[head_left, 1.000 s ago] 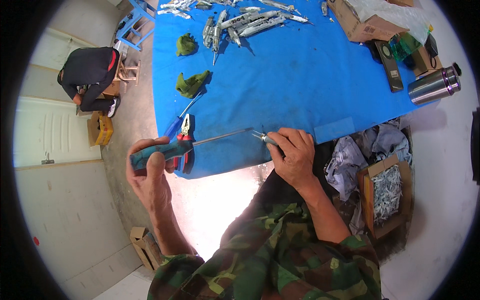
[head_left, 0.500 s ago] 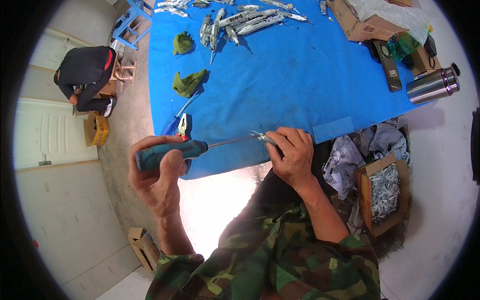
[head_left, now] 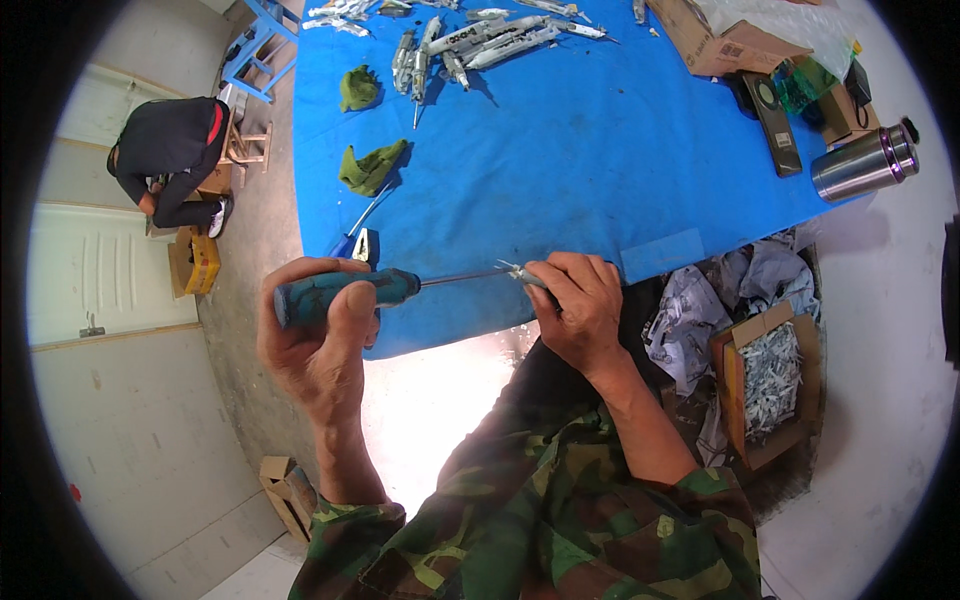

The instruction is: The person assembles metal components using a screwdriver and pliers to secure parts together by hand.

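My left hand [head_left: 330,360] is wrapped round the dark teal handle of a screwdriver [head_left: 395,287], its thumb lying along the grip. The long metal shaft points right, and its end meets a small grey-white cylindrical piece [head_left: 517,271] with ragged strands at its tip. That piece is pinched between the thumb and fingers of my right hand [head_left: 582,318], which hide most of it. Just beyond my left hand lie a blue-handled screwdriver [head_left: 346,243] and the metal jaws of pliers [head_left: 366,246], partly covered by my fingers.
A blue-covered table [head_left: 560,190] bears several whitish tube-like parts [head_left: 490,42] and green cloths [head_left: 370,168]. At its right stand a steel flask [head_left: 865,165] and a cardboard box [head_left: 700,35]. Below is a box of white scraps [head_left: 770,385]. A person [head_left: 170,150] bends over at left.
The view has shifted slightly. My left hand now covers the pliers' red part. Both hands keep their holds, with the screwdriver's end still at the grey-white piece.
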Tool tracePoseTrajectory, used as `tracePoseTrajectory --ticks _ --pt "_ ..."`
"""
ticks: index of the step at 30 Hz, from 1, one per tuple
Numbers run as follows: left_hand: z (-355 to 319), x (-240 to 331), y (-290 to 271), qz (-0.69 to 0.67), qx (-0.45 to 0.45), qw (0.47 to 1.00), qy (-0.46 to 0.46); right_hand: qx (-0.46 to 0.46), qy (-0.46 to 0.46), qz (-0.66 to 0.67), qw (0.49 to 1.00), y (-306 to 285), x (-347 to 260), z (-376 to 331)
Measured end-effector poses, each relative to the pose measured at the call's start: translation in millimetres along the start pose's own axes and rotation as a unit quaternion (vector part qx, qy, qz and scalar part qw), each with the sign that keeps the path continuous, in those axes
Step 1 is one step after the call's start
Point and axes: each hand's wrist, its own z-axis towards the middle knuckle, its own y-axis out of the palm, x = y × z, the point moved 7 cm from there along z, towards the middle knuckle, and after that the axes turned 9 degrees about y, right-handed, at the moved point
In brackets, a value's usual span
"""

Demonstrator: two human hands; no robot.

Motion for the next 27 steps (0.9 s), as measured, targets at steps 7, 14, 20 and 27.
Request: tracePoseTrajectory --ticks 7,14,20,27 --pt "8.1 9.4 14.8 0.018 -0.026 0.999 -0.02 0.003 0.0 0.001 1.0 -0.8 -2.5 0.0" --pt "22.9 32.5 55.0 0.097 -0.08 0.992 0.031 -0.001 0.002 0.003 1.0 -0.8 -0.8 0.0" --pt "31.0 43.7 60.5 0.097 -0.034 0.993 0.054 -0.011 -0.001 -0.009 1.0 0.1 -1.8 0.6" --pt "20.2 38.7 39.1 0.034 -0.001 0.998 0.046 -0.047 0.011 -0.036 0.998 0.7 -8.5 6.9"
